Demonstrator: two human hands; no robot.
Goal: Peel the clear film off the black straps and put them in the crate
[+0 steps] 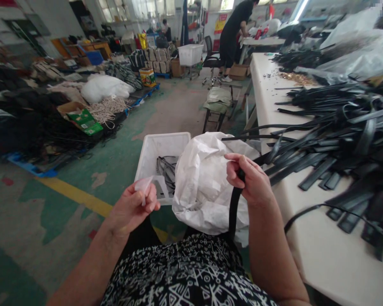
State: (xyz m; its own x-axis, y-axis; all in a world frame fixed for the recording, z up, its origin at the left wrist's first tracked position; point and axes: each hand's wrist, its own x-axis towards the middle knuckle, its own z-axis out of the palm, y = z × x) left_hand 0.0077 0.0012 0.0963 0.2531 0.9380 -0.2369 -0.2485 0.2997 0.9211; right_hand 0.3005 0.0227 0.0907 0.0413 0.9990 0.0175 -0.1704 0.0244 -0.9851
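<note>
White table [319, 250], flat black strap [234, 208] alongside

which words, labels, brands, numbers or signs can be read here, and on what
No word or number is readable.
Red-and-yellow poster: print too blurred.
Green carton flap: print too small.
Yellow-and-green box: print too blurred.
Patterned garment: white symbols, no readable word.

A head-worn camera is looking forward and down past the person's patterned garment [191, 272], catching the left hand [135, 202] and the right hand [250, 176] at close range. It is facing across the floor [175, 100] toward far windows [158, 7], with the tabletop [309, 250] running along the right.
</note>
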